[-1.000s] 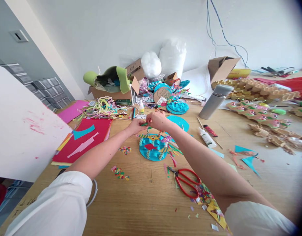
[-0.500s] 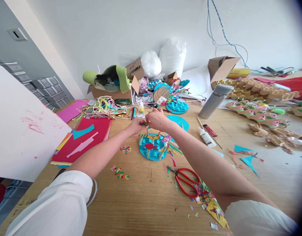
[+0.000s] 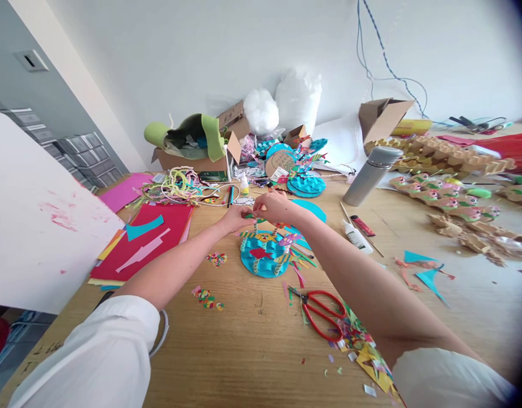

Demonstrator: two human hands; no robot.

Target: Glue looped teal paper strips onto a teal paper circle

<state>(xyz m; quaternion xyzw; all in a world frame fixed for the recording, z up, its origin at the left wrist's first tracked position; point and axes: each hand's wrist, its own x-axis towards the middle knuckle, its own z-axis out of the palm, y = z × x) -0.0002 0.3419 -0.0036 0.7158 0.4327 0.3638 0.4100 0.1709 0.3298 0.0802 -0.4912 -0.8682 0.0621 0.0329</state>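
Note:
My left hand (image 3: 237, 219) and my right hand (image 3: 275, 206) meet above the far side of a round blue paper base (image 3: 264, 270). Between their pinched fingertips is a small green paper piece (image 3: 257, 219), mostly hidden, at the top of a pale twisted stem. More such stems rise from the rippled base and carry paper fish: a red fish (image 3: 261, 253), a striped yellow-green fish (image 3: 285, 259), a pink-purple one (image 3: 288, 239) and an orange one (image 3: 266, 237). Part of a flat blue paper disc (image 3: 314, 211) lies behind my right wrist.
Red-handled scissors (image 3: 324, 311) lie near my right forearm beside paper scraps (image 3: 363, 340). Confetti piles (image 3: 207, 298) sit left of the base. A glue bottle (image 3: 357, 238) and grey flask (image 3: 373, 175) are at right, coloured paper sheets (image 3: 158, 249) at left, boxes behind.
My right hand has lowered slightly and its fingers have spread a little over the green piece. My left hand stays nearly in place.

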